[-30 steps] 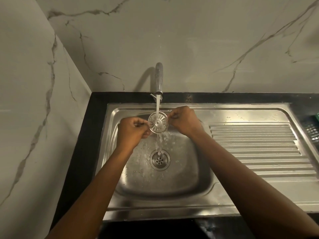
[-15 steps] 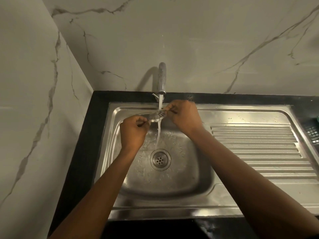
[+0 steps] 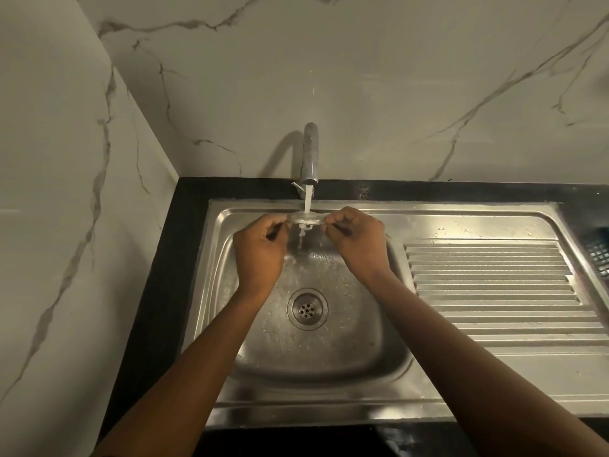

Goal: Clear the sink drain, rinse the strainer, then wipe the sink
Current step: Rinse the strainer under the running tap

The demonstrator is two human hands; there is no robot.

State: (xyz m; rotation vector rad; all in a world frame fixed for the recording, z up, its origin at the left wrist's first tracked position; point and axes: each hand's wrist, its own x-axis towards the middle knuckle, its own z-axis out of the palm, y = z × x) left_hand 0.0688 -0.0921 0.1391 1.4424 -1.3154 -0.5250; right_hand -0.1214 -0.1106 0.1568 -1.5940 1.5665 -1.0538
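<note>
Marble, pale and veined with grey, is covering the walls behind and to the left of the corner I am looking into. A black worktop is running along beneath them, and a stainless steel sink is sitting let into it. The basin is lying at the left and a ribbed draining board is stretching away to the right. A dark, grid-patterned object is showing at the far right edge, too cropped to identify.

Two bare forearms are reaching in from the near side over the basin. The left hand and the right hand are both hovering near the back of the basin, fingers curled, each pinching one edge of the strainer. Between them they are holding it roughly level, well above the basin floor.

A metal tap is rising from the back edge of the worktop and bending forward over the sink. Water is running from its spout straight onto the top of the strainer, then trickling through and falling below it. The basin floor is glistening with drops. The round drain is lying uncovered in the middle of the basin, its small holes showing, nearer to me than the hands.
</note>
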